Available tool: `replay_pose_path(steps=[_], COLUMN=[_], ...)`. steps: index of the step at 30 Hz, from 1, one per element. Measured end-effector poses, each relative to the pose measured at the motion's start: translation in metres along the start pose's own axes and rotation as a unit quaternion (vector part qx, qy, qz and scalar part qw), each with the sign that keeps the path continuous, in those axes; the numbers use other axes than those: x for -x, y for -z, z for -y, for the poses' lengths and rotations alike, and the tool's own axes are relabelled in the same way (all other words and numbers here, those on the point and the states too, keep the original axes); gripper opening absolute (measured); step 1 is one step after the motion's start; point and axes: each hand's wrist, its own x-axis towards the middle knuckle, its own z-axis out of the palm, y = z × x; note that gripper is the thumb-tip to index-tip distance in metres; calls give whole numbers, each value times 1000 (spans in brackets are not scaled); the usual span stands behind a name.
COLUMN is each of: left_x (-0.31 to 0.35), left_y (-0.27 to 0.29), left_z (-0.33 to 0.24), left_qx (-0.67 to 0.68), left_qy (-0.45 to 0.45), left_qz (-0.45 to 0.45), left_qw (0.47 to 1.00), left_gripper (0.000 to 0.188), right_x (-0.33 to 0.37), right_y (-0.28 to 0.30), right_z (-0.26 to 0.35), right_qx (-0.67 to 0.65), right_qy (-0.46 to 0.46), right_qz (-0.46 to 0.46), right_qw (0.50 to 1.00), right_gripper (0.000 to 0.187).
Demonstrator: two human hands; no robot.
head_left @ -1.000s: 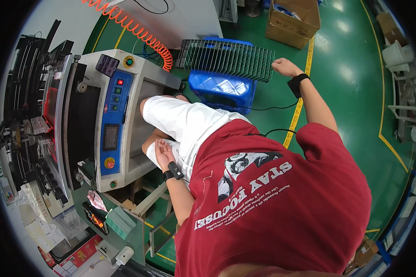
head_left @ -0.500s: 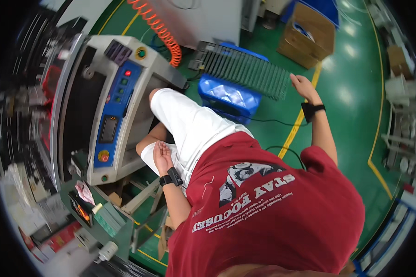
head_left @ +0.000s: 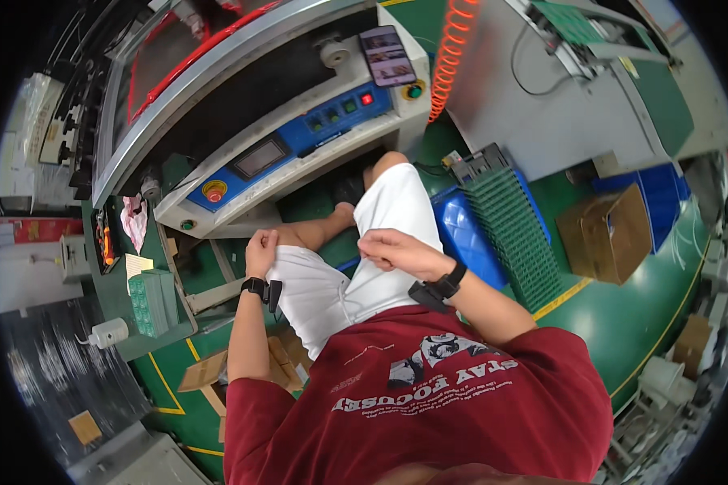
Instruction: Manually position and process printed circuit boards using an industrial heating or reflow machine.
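My left hand rests at the left leg of my white shorts, its fingers curled closed by the hem at the knee. Over the right thigh, my right hand is also closed, fingers bent in against the white cloth. Both hands seem to pinch the shorts; the fingertips are partly hidden. In front of my knees stands a machine with a blue control panel, which carries a red button, a small screen and a lit red switch. A phone lies at the panel's right end.
To my right, a green slotted rack lies across a blue padded stool. Beyond are a cardboard box and a blue bin. An orange coiled hose hangs beside the machine. At left, a side table holds green trays.
My view has swung right toward the machine. My right hand has come in from beside the rack to my right thigh and closed. My left hand, open before, is now curled at the shorts.
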Motion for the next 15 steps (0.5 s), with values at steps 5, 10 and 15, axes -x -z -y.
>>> replay_pose_path(steps=[5,10,15], left_x=[-15,-23,-30], left_y=[-9,-33,-33], left_z=[21,28,39], left_qx=[-138,-214,-215], left_qy=[17,71,113], left_qz=[-10,-140,-180], left_qw=[990,964,953], left_gripper=[37,37,35], right_x=[-55,-75,-87], right_y=[20,104,129], right_z=[8,0,-31], right_qx=[120,-99,-297], right_qy=[-36,-19,-24], right_qz=[-52,-32,-41], right_qw=[991,994,954], right_gripper=[25,24,29])
